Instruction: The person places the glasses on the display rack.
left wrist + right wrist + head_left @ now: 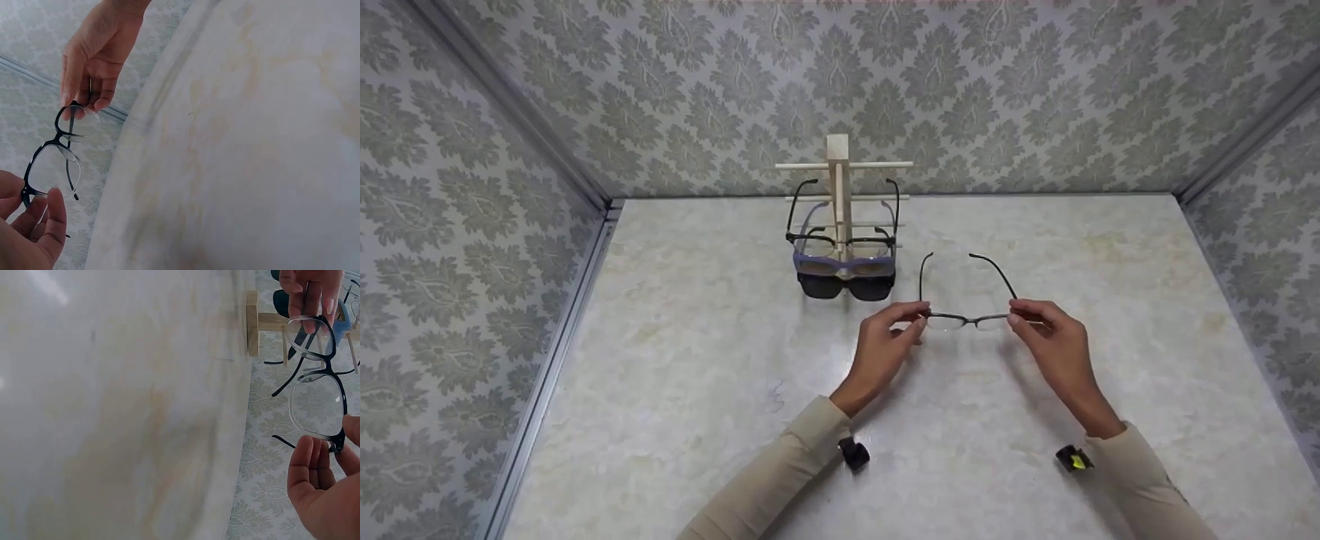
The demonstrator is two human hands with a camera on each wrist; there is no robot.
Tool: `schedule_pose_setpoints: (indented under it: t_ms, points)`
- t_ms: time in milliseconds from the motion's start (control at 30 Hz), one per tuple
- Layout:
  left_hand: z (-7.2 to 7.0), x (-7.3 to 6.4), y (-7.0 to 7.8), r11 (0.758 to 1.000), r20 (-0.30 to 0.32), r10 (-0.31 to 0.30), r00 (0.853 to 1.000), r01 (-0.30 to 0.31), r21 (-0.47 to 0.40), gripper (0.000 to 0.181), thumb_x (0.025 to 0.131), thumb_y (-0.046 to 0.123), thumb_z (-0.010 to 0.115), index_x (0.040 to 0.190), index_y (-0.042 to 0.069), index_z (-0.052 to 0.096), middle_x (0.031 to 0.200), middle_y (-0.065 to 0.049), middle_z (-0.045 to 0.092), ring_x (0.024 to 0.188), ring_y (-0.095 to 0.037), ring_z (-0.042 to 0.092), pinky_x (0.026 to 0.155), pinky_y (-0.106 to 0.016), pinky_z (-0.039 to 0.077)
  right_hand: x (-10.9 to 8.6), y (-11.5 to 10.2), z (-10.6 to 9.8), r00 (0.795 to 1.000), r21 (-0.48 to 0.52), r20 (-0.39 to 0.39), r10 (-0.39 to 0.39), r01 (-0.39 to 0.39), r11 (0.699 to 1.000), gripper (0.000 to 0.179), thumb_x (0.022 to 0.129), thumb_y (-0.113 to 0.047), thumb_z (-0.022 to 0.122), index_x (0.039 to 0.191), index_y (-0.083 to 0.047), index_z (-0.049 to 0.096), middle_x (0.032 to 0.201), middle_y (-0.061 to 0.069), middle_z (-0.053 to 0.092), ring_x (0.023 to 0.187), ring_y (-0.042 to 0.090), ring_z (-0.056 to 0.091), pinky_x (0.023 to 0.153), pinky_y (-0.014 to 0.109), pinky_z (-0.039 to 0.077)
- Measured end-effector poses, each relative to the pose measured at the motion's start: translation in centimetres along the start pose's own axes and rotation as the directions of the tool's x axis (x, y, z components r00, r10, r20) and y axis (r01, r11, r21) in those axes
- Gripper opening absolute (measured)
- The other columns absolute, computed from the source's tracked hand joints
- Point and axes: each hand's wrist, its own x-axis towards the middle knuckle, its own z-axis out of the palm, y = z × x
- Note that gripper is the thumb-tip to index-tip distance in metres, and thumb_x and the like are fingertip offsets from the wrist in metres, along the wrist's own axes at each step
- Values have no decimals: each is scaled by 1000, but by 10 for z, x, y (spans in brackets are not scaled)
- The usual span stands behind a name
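Both hands hold a pair of eyeglasses [966, 321] with a dark upper frame and clear lenses, above the table and right of the rack. The left hand [883, 346] pinches the left hinge corner between thumb and fingers. At the opposite hinge corner, the right hand [1057, 349] has the same kind of pinch. The temples are unfolded and point away toward the back wall. In the left wrist view the eyeglasses [53, 143] hang between the two hands; the right wrist view shows the clear lower rims of the eyeglasses [316, 405].
A wooden eyewear rack [838, 150] with crossbars stands at the table's back middle. It carries black-framed glasses [814, 241], purple-framed glasses [844, 264] and dark sunglasses [821, 286]. Patterned wall panels [960, 90] border the marbled table [697, 315] at the back and sides.
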Motion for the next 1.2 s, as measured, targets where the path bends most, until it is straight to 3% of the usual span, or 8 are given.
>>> schedule_pose_setpoints:
  t_ms: [367,533,633,1200]
  points:
    - [-13,-5,15,995,7,96,995,-96,28,22,106,1,73,126,4,82,117,-12,81,101,-19,77,78,-32,66,-5,-21,1,999,38,-2,-50,50,998,26,102,1,77,127,-2,79,121,8,74,115,20,72,95,22,60]
    - [-17,-4,22,994,1,109,994,-109,20,22,105,2,74,125,5,83,116,-6,82,97,-26,78,77,-32,66,-6,-29,1,997,78,-6,-71,71,994,28,100,6,77,127,-2,80,120,10,75,115,27,72,95,23,61]
    - [-19,-4,27,992,5,126,992,-126,19,23,105,2,75,126,6,83,116,-5,81,97,-30,77,78,-32,65,-6,-33,1,997,95,-11,-74,75,993,28,100,8,76,127,-1,80,120,10,74,115,25,73,96,24,61]
    - [-21,2,47,978,21,203,979,-204,43,21,105,7,76,125,7,83,118,-4,81,90,-20,75,78,-32,65,-6,-54,-3,991,133,-40,-126,131,983,27,101,9,74,126,4,78,118,13,75,111,24,73,92,23,62]
